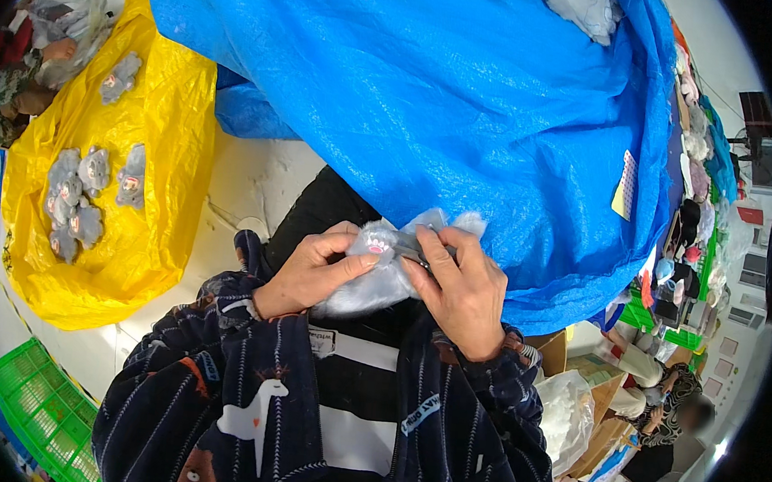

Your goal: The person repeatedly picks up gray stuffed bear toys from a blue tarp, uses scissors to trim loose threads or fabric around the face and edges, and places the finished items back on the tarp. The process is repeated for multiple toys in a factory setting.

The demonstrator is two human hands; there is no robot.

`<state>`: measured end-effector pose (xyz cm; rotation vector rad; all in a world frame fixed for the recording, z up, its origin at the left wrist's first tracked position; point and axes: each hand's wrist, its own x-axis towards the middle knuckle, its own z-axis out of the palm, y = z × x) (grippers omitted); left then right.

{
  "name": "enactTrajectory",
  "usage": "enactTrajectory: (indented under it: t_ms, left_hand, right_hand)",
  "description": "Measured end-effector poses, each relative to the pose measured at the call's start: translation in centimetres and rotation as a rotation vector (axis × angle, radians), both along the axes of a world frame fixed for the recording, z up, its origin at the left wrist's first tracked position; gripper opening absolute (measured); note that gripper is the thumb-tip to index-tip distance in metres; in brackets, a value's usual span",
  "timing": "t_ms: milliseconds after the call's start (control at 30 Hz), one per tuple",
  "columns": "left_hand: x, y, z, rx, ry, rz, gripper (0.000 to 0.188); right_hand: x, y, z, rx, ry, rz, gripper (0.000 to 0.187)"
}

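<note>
Before blue sheeting [415,98], left hand [303,275] and right hand [465,293] angle inward, each grip pinching grey plush [359,295]

Between the fingers [443,258] is a grey plush piece [356,293], its pile soft, furry and matt. Beyond the fingers, the blue sheet [398,88] looks like woven plastic, creased and faintly glossy. To their left, the yellow sheet [175,138] is thin, wrinkled plastic with a shine, under fuzzy, matt plush heads [63,181]. Lower left of the fingers, the green crate [51,409] is hard, smooth plastic. Just below them, the sleeves [182,352] are matt, soft-looking cloth. To their right, the clear bag [564,423] is shiny plastic film.
</note>
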<state>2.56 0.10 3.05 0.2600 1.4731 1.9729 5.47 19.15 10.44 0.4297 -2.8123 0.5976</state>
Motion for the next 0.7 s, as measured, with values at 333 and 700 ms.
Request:
enactTrajectory:
  t_ms: [333,700]
  left_hand:
    - [-0.1,-0.1,0.3,-0.100,0.268,-0.038,0.018]
    - [0.2,0.3,-0.3,-0.060,0.068,0.024,0.015]
  right_hand:
    - [-1.2,0.3,0.6,0.145,-0.011,0.149,0.036]
    - [-0.2,0.8,-2.1,-1.347,-0.540,-0.225,0.040]
